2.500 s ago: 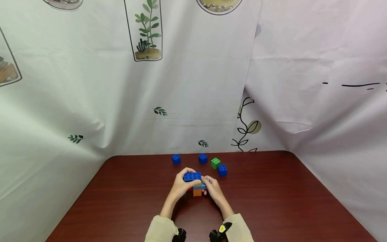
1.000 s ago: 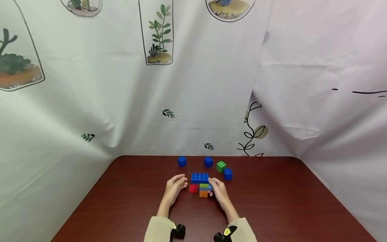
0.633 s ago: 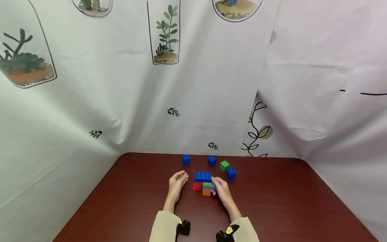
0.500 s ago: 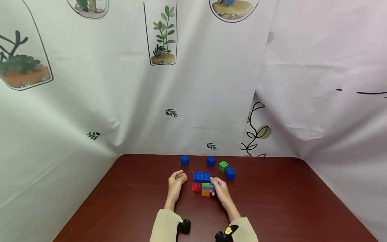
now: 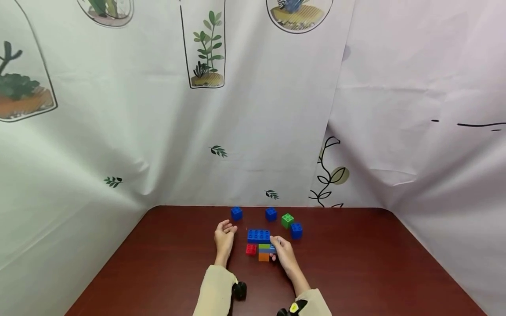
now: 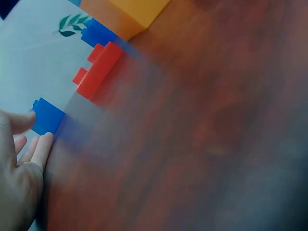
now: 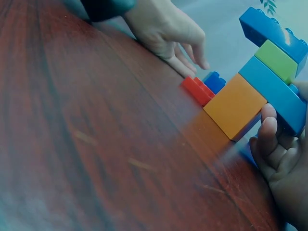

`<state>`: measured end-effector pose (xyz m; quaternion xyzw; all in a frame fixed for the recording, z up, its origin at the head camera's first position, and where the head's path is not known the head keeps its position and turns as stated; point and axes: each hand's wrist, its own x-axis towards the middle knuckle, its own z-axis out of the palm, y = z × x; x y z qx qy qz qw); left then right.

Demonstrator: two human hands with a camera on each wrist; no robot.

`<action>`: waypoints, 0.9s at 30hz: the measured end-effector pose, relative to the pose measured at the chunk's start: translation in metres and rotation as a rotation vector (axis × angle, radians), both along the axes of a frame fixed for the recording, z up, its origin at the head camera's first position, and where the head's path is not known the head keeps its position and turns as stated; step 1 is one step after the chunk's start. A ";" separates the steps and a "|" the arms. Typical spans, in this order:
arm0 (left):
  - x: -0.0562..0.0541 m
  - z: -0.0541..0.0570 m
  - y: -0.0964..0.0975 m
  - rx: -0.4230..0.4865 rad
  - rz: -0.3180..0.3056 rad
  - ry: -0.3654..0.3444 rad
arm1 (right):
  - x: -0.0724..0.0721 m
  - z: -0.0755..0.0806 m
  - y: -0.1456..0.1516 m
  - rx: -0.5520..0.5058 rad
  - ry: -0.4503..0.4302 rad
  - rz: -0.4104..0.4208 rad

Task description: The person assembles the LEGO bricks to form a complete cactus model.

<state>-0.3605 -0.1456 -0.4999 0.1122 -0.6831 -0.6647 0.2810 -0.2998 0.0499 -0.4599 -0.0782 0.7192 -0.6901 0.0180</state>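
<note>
My right hand (image 5: pixel 283 253) grips a small stack of toy building bricks at its right side, thumb and fingers on the light-blue brick (image 7: pixel 274 91). In that stack, an orange brick (image 5: pixel 263 257) is lowest, then the light-blue one, a light-green brick (image 7: pixel 277 61) and a long dark-blue brick (image 5: pixel 258 236) on top. My left hand (image 5: pixel 224 239) reaches over the table with fingers apart, holding nothing. Just beyond its fingertips sits a blue brick (image 5: pixel 236 213); whether they touch is unclear. A red brick (image 5: pixel 251 249) lies just left of the stack.
Toward the table's far edge stand another blue brick (image 5: pixel 271 214), a green brick (image 5: pixel 287 220) and one more blue brick (image 5: pixel 296 230) right beside the green one. A pale printed cloth (image 5: pixel 253 109) hangs behind the dark-red wooden table (image 5: pixel 356 263).
My left hand has let go of the long blue brick on top of the stack and moved left and forward toward the far-left blue brick. The right hand keeps its grip.
</note>
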 end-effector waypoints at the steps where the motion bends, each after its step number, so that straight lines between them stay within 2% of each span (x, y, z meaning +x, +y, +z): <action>1: -0.002 -0.001 0.000 -0.030 0.018 0.006 | 0.000 -0.001 0.000 -0.004 -0.002 0.003; 5: -0.010 -0.001 -0.002 -0.099 0.047 -0.002 | 0.001 -0.002 -0.002 -0.024 -0.007 -0.002; 10: -0.020 -0.001 -0.008 -0.118 0.056 0.022 | 0.004 -0.003 -0.007 -0.039 -0.005 -0.017; 13: -0.025 -0.003 -0.010 -0.146 0.070 0.001 | 0.007 -0.005 -0.008 -0.037 -0.026 -0.006; 16: -0.030 -0.004 -0.010 -0.210 0.043 -0.033 | 0.007 -0.006 -0.007 -0.038 -0.030 -0.009; 20: -0.039 -0.003 -0.010 -0.267 0.007 -0.038 | 0.004 -0.003 -0.005 -0.045 -0.018 -0.009; 24: -0.046 -0.002 -0.009 -0.281 0.039 -0.026 | -0.004 -0.003 -0.003 -0.039 -0.019 0.007; 27: -0.049 -0.002 -0.009 -0.291 0.057 -0.026 | -0.014 -0.012 -0.003 -0.033 -0.012 0.011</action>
